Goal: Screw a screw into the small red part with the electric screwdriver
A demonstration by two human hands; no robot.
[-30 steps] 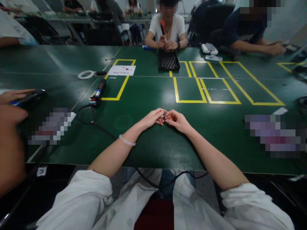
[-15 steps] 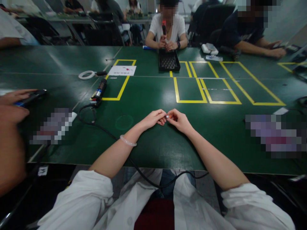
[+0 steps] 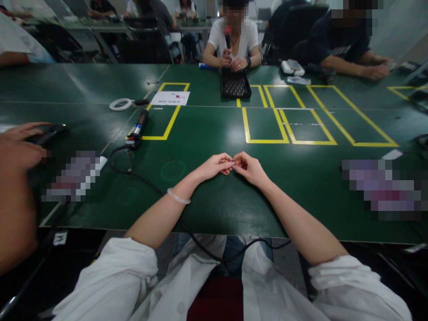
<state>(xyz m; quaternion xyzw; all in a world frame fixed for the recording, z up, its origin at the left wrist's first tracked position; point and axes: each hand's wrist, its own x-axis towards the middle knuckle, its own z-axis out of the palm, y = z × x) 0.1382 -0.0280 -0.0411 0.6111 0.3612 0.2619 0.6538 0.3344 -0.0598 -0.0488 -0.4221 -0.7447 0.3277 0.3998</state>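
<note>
My left hand [image 3: 217, 166] and my right hand [image 3: 249, 168] meet at the fingertips just above the green table [image 3: 214, 205]. Between them is a tiny orange and whitish piece [image 3: 236, 163], mostly covered by fingers, so its kind does not show. The right thumb and fingers pinch this piece. My left thumb and forefinger close on its near end, and the other left fingers curl beneath. A pale bangle [image 3: 179, 196] circles my left wrist.
A black cable [image 3: 150, 183] runs from a cylindrical tool [image 3: 138, 126] under my left forearm. Yellow tape outlines [image 3: 267, 141] mark the tabletop. Across sits a person in white beside a black tray [image 3: 236, 85]. At left, another person's hand [image 3: 20, 147] rests near a dark device.
My left thumb has shifted slightly right onto the small piece, covering its whitish part. The neighbour's hand at left has moved a little, as have the arms at far right.
</note>
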